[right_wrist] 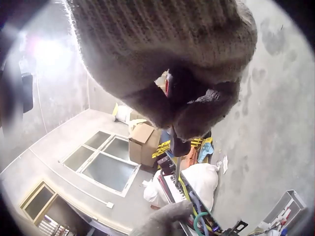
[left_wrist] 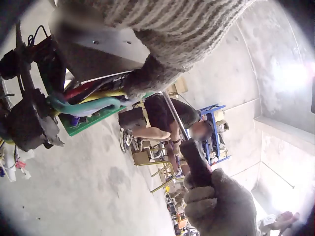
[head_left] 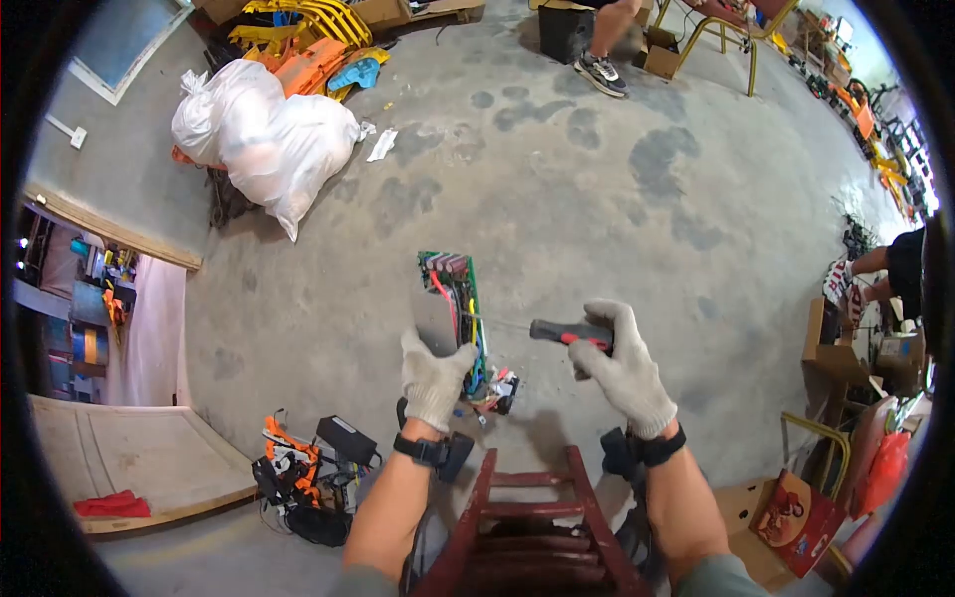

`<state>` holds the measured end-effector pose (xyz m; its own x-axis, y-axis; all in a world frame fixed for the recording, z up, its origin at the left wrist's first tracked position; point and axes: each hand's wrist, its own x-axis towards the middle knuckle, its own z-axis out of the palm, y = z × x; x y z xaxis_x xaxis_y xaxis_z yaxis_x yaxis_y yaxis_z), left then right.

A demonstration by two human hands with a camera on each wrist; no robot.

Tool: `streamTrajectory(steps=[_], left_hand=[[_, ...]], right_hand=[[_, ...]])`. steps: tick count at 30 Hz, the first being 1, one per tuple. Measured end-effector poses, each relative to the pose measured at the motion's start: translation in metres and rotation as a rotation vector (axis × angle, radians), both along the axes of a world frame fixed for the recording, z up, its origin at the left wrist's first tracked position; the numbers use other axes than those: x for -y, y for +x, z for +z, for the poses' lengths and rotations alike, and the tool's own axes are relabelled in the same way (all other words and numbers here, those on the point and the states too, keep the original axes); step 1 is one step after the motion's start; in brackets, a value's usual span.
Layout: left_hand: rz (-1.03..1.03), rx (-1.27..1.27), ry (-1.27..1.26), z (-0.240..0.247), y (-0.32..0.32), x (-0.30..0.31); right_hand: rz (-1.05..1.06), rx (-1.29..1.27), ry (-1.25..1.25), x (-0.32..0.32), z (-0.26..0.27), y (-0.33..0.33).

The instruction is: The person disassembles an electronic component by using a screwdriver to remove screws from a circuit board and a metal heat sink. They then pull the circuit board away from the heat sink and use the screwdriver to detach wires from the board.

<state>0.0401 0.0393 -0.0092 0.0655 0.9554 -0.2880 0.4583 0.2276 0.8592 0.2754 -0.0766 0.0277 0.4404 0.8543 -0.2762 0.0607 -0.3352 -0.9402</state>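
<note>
My gloved left hand (head_left: pixel 435 386) grips a green circuit board (head_left: pixel 475 298) by its lower part, with the thumb across a flat grey metal plate (head_left: pixel 435 320) on its side. Red, yellow and teal wires run along the board, and a teal wire (left_wrist: pixel 81 105) shows large in the left wrist view. In my gloved right hand (head_left: pixel 632 376) is a screwdriver (head_left: pixel 559 332) with a black and red handle. Its thin shaft (right_wrist: pixel 177 171) points leftward, and the tip overlaps the board's wired side. A tangle of small parts (head_left: pixel 497 393) hangs at the board's lower end.
A dark red stool (head_left: pixel 532 509) stands between the arms. Orange and black parts (head_left: pixel 298 468) lie on the floor at left, near a wooden panel (head_left: pixel 139 458). White bags (head_left: pixel 264 139) stand at the back left. Other people sit at the back and right, beside boxes (head_left: pixel 836 343).
</note>
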Motion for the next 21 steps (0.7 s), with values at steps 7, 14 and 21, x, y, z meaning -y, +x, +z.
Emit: streamTrajectory(steps=[7, 14, 21], left_hand=[[-0.029, -0.128, 0.105, 0.016, -0.001, -0.002], [-0.041, 0.097, 0.249, 0.098, 0.018, -0.019], [0.061, 0.275, 0.276, 0.151, 0.039, -0.002]], right_hand=[[-0.001, -0.030, -0.002, 0.013, 0.065, -0.003], [-0.051, -0.112, 0.134, 0.010, 0.138, 0.009], [-0.139, -0.179, 0.264, 0.014, 0.183, 0.007]])
